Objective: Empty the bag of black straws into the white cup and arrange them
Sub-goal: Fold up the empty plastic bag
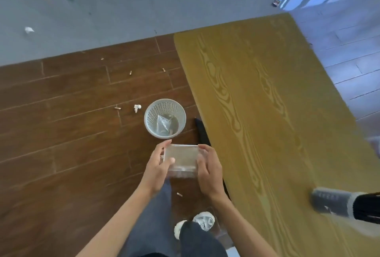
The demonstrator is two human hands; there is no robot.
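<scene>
I hold a clear, empty-looking plastic bag (182,159) over the wooden floor, just beside the table. My left hand (158,166) grips its left edge and my right hand (208,171) grips its right edge. The bag hangs a little nearer to me than a white mesh waste basket (165,121), which has clear plastic lying inside. On the yellow table (267,102), at the far right edge of view, stands the white cup (331,202) with a grey band. A bundle of black straws (365,207) sticks out of it, partly cut off by the frame.
Small scraps and crumpled paper (137,108) litter the brown plank floor (61,133). A grey mat (102,10) lies beyond. A black table leg (202,133) stands by the basket. My legs and white shoes (203,220) are below my hands.
</scene>
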